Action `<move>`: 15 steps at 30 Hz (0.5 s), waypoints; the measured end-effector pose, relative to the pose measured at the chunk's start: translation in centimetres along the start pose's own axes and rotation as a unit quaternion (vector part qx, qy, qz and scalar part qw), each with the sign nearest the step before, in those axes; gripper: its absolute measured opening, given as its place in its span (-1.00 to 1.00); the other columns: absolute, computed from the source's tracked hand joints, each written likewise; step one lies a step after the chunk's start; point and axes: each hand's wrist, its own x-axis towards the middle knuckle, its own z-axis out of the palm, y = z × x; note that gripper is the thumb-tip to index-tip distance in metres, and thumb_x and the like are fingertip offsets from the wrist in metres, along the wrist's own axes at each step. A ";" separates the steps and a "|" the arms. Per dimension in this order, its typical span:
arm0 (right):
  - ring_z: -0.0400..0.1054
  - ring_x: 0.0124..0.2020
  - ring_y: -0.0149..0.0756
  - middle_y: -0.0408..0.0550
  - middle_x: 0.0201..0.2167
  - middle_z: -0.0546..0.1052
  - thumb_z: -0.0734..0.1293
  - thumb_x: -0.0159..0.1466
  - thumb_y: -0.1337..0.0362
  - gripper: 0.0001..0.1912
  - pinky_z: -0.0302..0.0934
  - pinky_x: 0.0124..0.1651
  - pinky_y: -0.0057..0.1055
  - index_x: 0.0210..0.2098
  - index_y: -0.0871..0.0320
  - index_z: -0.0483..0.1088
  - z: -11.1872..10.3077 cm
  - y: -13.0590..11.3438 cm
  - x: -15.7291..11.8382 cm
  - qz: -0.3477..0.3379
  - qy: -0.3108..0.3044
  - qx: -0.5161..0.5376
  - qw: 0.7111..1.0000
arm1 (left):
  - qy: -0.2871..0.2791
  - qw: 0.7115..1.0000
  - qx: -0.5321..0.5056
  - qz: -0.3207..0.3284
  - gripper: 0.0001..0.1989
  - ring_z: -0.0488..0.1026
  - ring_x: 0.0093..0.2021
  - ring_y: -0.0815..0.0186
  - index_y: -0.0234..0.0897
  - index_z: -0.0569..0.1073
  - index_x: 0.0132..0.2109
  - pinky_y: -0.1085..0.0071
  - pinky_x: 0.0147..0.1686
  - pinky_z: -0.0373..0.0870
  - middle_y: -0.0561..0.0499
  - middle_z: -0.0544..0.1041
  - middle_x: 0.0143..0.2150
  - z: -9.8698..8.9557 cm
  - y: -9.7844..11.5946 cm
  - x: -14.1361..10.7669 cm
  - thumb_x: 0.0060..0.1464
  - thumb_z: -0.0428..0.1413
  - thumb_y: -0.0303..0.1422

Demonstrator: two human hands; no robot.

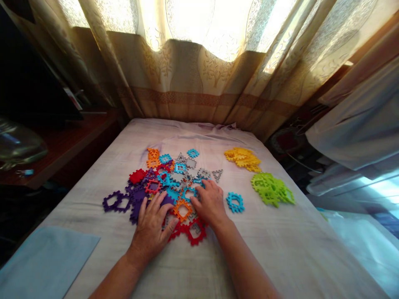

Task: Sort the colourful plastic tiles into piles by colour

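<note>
So from my end the left hand [152,230] sits loosely spread and the right hand [212,202] curled (can't tell if it's gripping), apart on the mixed pile [172,194] mid-surface [187,274], with yellow pieces [243,159] and green pieces [270,189] off right, seemingly kept separate by colour.
</note>
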 end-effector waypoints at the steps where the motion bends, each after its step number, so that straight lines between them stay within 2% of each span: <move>1: 0.14 0.24 0.06 0.11 0.17 0.41 0.41 0.17 0.18 -0.73 0.02 0.20 0.02 -0.13 0.08 0.52 0.1 -0.1 0.1 -0.001 -0.013 0.005 1.000 | 0.000 1.000 -0.003 0.005 -0.73 0.27 0.27 0.06 -0.18 0.45 -0.02 -0.14 0.29 -0.03 -0.19 0.37 0.26 -0.1 0.0 0.0 0.23 0.01 -0.18; 6: 0.19 0.21 0.01 0.07 0.09 0.47 0.44 0.12 0.24 -0.77 0.04 0.21 -0.04 -0.21 0.10 0.50 0.3 -0.4 0.1 0.014 0.007 0.078 0.997 | -0.001 1.000 -0.016 0.013 -0.80 0.36 0.18 0.12 -0.14 0.48 -0.10 -0.05 0.31 -0.04 -0.12 0.46 0.14 -0.7 0.2 0.3 0.23 0.02 -0.23; 9: 0.38 -0.05 -0.15 -0.03 -0.15 0.58 0.40 0.16 0.21 -0.87 0.19 0.03 -0.22 -0.29 0.08 0.51 -0.8 0.1 0.5 0.033 0.001 0.152 0.988 | 0.004 0.999 -0.029 0.019 -0.84 0.41 0.11 0.17 -0.14 0.49 -0.15 0.01 0.31 -0.03 -0.07 0.49 0.07 -1.0 0.2 0.5 0.22 0.03 -0.27; 12: 0.39 -0.38 -0.32 -0.15 -0.43 0.56 0.34 0.20 0.14 -0.82 0.22 -0.26 -0.41 -0.31 0.07 0.52 -2.7 2.1 1.2 0.089 -0.030 0.243 0.965 | 0.015 0.998 -0.046 0.038 -0.85 0.45 0.05 0.21 -0.12 0.50 -0.15 0.06 0.31 -0.01 -0.03 0.52 0.01 -1.1 0.1 0.5 0.21 0.04 -0.30; 15: 0.36 -0.46 -0.35 -0.16 -0.50 0.52 0.35 0.14 0.12 -0.76 0.17 -0.37 -0.46 -0.29 0.12 0.53 -4.9 5.7 1.3 0.129 -0.033 0.268 0.954 | 0.018 0.997 -0.060 0.055 -0.85 0.48 0.00 0.25 -0.10 0.50 -0.15 0.11 0.30 0.02 0.02 0.55 -0.04 -1.2 0.0 0.7 0.21 0.04 -0.31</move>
